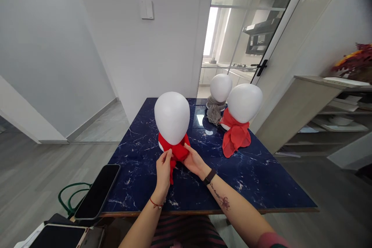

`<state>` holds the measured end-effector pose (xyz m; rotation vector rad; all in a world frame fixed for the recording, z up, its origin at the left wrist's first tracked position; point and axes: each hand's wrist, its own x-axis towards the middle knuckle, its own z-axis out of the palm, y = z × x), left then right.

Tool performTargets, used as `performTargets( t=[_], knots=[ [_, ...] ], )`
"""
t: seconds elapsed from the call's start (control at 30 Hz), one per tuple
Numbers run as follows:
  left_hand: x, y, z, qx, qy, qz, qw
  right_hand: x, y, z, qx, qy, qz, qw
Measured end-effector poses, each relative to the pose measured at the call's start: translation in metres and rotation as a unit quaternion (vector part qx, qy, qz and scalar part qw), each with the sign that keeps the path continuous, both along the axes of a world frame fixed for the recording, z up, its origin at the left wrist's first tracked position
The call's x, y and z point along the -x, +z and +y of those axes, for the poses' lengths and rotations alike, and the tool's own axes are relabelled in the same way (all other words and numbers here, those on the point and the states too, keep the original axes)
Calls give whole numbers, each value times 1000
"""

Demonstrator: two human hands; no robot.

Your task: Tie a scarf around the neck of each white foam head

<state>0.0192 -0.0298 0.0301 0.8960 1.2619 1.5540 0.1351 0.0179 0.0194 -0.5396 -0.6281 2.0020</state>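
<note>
A white foam head [172,117] stands on the dark blue marble table [255,178], with a red scarf [176,151] tied round its neck. My left hand [163,170] pinches the hanging end of that scarf just below the knot. On the scarf's right side, my right hand [195,161] has its fingers closed on the cloth. Both hands are in front of the head, close together.
Two more white heads stand farther back: one with a red scarf [236,135], one with a grey scarf [214,110]. A black phone [98,195] lies on the table's left front corner. Shelves [325,120] stand at right; a glass door [261,27] is behind.
</note>
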Motion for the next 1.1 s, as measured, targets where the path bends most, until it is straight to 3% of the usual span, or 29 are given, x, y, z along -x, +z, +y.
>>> performTargets(
  t=[0.13, 0.23, 0.43, 0.53, 0.6, 0.7, 0.77, 0.83, 0.93, 1.0, 1.1],
  knots=[
    [2, 3, 9, 51, -50, -48, 996, 1, 1, 2, 18, -1, 20, 1000],
    [2, 3, 14, 37, -59, -49, 996, 2, 0, 4, 43, -6, 19, 999],
    [-5, 4, 2, -44, 34, 14, 998, 4, -6, 6, 12, 6, -6, 1000],
    [-8, 5, -6, -100, 63, 98, 988, 2, -11, 6, 3, -40, -116, 992],
    [-8, 7, -9, -123, 59, 137, 981, -3, -12, 4, -28, -131, -232, 963],
    [-4, 9, -9, -154, 41, 201, 966, -13, -8, 0, -159, -273, -349, 882],
    [-1, 10, -7, -179, 13, 261, 949, -16, -2, -4, -260, -263, -365, 854],
    [3, 10, -6, -201, -34, 321, 925, -15, 4, -8, -319, -196, -356, 856],
    [6, 8, -7, -203, -79, 361, 907, -12, 8, -8, -329, -122, -324, 879],
    [9, 5, -9, -173, -67, 344, 920, -12, 8, -6, -306, -126, -305, 893],
    [16, 0, -14, -119, -23, 332, 935, -14, 4, 0, -241, -199, -265, 912]
  ],
)
